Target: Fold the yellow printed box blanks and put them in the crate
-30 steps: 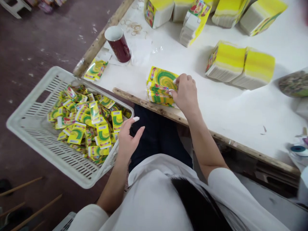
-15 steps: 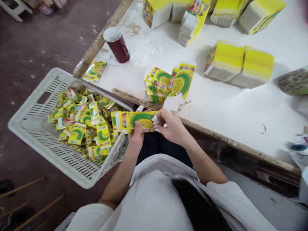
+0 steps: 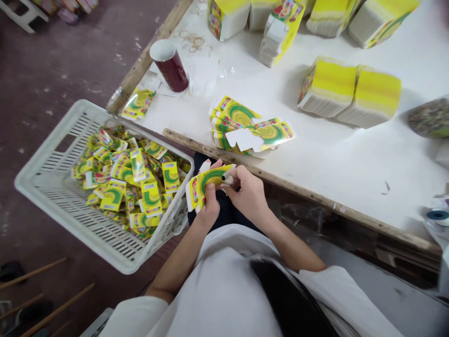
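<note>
Yellow carton (image 3: 200,184): left hand (image 3: 209,209) is gripping it thumb-on-top, right hand (image 3: 249,191) is pinching one end; going light should be sparing it creases

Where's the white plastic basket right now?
The white plastic basket sits left in the head view, beside the table's wooden edge, just left of the left hand.

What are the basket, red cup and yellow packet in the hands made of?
The basket looks like stiff, pale plastic, going by its rows of slots. The dark red cup is shiny, so probably glazed ceramic, though coated metal could look similar. The yellow packet seems to be thin, smooth printed card, with flat sides and a white edge.
</note>
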Demonstrator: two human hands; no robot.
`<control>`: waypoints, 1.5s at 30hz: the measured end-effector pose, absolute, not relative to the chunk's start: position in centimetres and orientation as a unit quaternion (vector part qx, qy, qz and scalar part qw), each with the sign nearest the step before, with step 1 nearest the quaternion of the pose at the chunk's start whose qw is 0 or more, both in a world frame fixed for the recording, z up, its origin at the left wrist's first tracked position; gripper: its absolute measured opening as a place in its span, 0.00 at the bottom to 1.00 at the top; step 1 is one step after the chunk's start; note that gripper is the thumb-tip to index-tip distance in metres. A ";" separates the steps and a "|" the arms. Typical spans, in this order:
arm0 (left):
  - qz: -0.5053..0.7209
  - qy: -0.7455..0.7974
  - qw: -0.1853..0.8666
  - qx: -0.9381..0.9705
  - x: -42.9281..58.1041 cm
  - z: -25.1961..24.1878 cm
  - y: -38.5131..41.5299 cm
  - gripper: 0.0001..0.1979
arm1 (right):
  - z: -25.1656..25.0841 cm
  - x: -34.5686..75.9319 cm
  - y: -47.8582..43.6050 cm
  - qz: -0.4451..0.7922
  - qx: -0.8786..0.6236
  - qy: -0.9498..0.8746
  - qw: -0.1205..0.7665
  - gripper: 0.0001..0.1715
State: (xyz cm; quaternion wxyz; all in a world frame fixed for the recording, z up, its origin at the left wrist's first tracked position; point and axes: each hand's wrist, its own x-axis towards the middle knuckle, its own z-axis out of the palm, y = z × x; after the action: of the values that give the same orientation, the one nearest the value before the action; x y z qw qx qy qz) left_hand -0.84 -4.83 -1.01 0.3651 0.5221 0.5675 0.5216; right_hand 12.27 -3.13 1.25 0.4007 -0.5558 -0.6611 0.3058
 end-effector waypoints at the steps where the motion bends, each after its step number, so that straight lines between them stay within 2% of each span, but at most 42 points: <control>1: 0.536 0.560 0.370 0.511 -0.7 -0.9 -4.7 0.26 | 1.2 12.2 -3.1 0.303 -0.550 -0.662 0.409 0.14; 5: 0.565 0.559 0.354 0.493 -0.4 -0.6 -4.2 0.26 | 1.3 12.2 -3.1 0.316 -0.512 -0.664 0.443 0.14; 10: 0.542 0.550 0.305 0.558 -0.9 -0.6 -4.4 0.24 | 1.6 12.4 -3.0 0.427 -0.492 -0.630 0.423 0.16; 15: 0.511 0.528 0.299 0.609 -1.3 -0.6 -5.0 0.23 | 1.5 12.3 -3.4 0.382 -0.531 -0.632 0.415 0.14; 18: 0.524 0.525 0.311 0.594 -1.2 -0.7 -5.0 0.22 | 1.5 12.5 -3.3 0.495 -0.490 -0.582 0.420 0.18; 22: 0.584 0.513 0.388 0.496 -0.7 -0.6 -4.7 0.24 | 1.6 13.0 -3.0 0.624 -0.405 -0.515 0.426 0.20; 25: 0.609 0.486 0.443 0.444 -0.4 -0.5 -4.6 0.23 | 1.4 13.0 -3.1 0.610 -0.397 -0.541 0.422 0.17; 28: 0.605 0.479 0.466 0.434 -0.1 -0.5 -4.7 0.23 | 1.2 12.7 -3.5 0.495 -0.475 -0.609 0.398 0.12; 31: 0.625 0.484 0.480 0.379 0.2 -0.5 -4.5 0.25 | 1.2 12.6 -3.8 0.426 -0.511 -0.645 0.375 0.13; 37: 0.661 0.473 0.513 0.276 0.6 0.2 -3.6 0.25 | 0.9 12.7 -3.7 0.596 -0.446 -0.545 0.387 0.15; 41: 0.652 0.459 0.530 0.288 0.9 0.4 -3.7 0.29 | 0.1 12.2 -3.8 0.591 -0.442 -0.523 0.427 0.13; 45: 0.625 0.450 0.547 0.329 0.4 0.3 -3.6 0.29 | -0.2 12.1 -3.6 0.596 -0.449 -0.521 0.415 0.15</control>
State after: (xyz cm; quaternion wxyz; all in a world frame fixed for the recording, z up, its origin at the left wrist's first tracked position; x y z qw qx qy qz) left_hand 0.42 -3.60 0.33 0.5473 0.3289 0.4495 0.6247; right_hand 12.10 -3.61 -0.16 0.4148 -0.4493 -0.5206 0.5959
